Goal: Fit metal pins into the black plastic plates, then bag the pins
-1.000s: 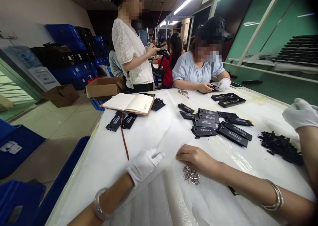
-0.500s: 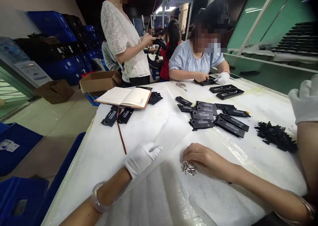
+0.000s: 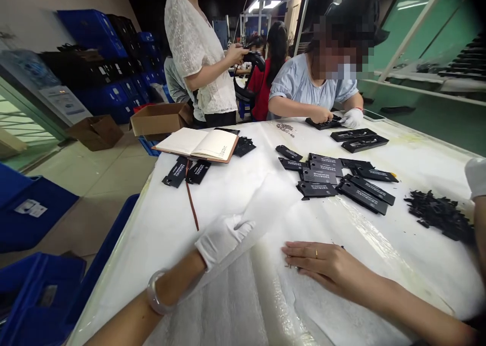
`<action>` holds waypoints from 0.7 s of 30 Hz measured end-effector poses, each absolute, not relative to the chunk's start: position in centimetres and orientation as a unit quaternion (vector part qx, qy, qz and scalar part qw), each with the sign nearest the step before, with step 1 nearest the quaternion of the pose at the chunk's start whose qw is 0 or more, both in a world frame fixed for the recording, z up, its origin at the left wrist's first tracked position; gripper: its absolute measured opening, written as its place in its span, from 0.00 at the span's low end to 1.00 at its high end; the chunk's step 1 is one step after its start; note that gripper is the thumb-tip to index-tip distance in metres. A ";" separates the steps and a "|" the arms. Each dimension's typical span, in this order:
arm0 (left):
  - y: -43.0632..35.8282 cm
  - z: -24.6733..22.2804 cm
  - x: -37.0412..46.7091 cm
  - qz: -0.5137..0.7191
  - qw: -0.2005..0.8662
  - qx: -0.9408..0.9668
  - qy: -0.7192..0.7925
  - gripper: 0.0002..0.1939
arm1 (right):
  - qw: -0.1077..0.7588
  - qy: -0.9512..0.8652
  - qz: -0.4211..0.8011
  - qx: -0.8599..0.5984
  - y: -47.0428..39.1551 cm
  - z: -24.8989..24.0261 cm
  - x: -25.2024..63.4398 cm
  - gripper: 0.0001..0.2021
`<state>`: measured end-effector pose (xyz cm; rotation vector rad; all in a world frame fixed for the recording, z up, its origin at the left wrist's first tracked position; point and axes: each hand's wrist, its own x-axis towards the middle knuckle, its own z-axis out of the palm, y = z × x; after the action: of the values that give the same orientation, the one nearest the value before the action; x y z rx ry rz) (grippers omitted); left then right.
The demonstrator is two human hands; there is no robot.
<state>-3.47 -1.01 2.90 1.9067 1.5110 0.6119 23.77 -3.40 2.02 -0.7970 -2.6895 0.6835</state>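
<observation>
My left hand point(image 3: 222, 238), in a white glove, has its fingers curled on the edge of a white foam sheet point(image 3: 261, 204) that covers the table. The sheet is creased and raised beside it. Bare and wearing a ring, my right hand point(image 3: 319, 261) lies flat with fingers stretched out over a small heap of metal pins point(image 3: 290, 266). Most of that heap is hidden beneath the palm and fingers. Beyond my hands lie several black plates with white lettering point(image 3: 321, 176), partly stacked.
An open notebook point(image 3: 201, 144) lies over black plates point(image 3: 176, 173) at the left. A pile of small black parts point(image 3: 438, 214) sits at the right. Across the table a co-worker point(image 3: 319, 82) handles a black part. Blue crates point(image 3: 36, 204) stand on the floor.
My right hand has flattened and come down over the metal pins, hiding most of them. The gloved hand at the right edge has moved lower. The view has shifted slightly; my left hand keeps its pose.
</observation>
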 end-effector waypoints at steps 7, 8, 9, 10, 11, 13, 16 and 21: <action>-1.8 2.6 -3.3 0.149 0.186 0.797 0.555 0.21 | 0.142 -0.930 0.220 -0.258 -3.4 2.3 23.9 0.19; -2.1 2.7 -3.1 0.136 0.171 0.807 0.549 0.20 | 0.143 -0.935 0.201 -0.254 -3.4 2.2 23.8 0.18; -2.4 2.9 -2.9 0.121 0.160 0.812 0.547 0.19 | 0.145 -0.941 0.175 -0.249 -3.4 2.1 23.7 0.18; -2.6 3.0 -2.7 0.108 0.153 0.817 0.546 0.19 | 0.147 -0.948 0.147 -0.242 -3.3 1.9 23.5 0.17; -2.9 3.2 -2.5 0.096 0.148 0.820 0.544 0.18 | 0.147 -0.954 0.121 -0.231 -3.3 1.9 23.3 0.17; -3.2 3.6 -2.3 0.080 0.147 0.835 0.525 0.17 | 0.146 -0.964 0.084 -0.208 -3.1 1.8 23.0 0.19; -3.5 3.9 -2.1 0.085 0.145 0.869 0.465 0.18 | 0.136 -0.970 0.082 -0.184 -2.8 1.8 23.2 0.21; -3.5 3.5 -2.2 0.120 0.137 0.885 0.429 0.15 | 0.147 -0.977 0.061 -0.139 -2.1 0.2 24.4 0.25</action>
<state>-2.19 -3.49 3.45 2.5615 1.2401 0.3461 24.44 -2.13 0.23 -0.3994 -2.8132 0.1745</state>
